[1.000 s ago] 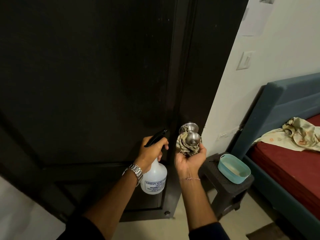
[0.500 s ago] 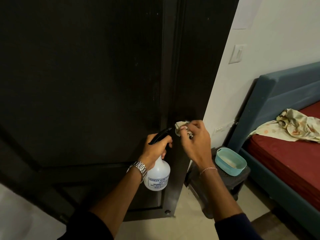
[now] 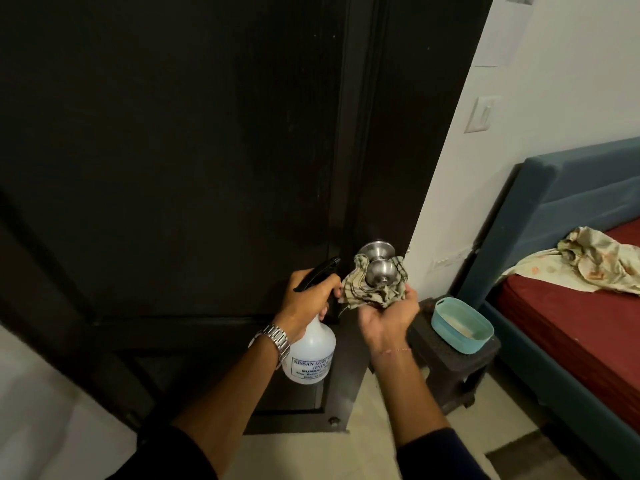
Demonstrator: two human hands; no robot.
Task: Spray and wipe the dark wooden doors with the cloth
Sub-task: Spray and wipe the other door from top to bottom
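Note:
The dark wooden door (image 3: 173, 150) fills the left and middle of the head view. A steel door knob (image 3: 379, 266) sticks out at its right edge. My right hand (image 3: 388, 315) is palm up under the knob and holds a striped beige cloth (image 3: 372, 289) wrapped around the knob's underside and sides. My left hand (image 3: 308, 301) grips the black trigger head of a white spray bottle (image 3: 310, 353), which hangs just left of the knob, close to the door.
A dark plastic stool (image 3: 450, 368) carrying a teal tub (image 3: 462, 323) stands right of the door. Beyond it is a blue bed frame (image 3: 571, 188) with a red mattress and a crumpled patterned cloth (image 3: 588, 261). A switch (image 3: 481, 114) is on the white wall.
My right hand has turned from palm down over the knob to palm up beneath it, rubbing the cloth around the knob. The left hand has kept the bottle in about the same place.

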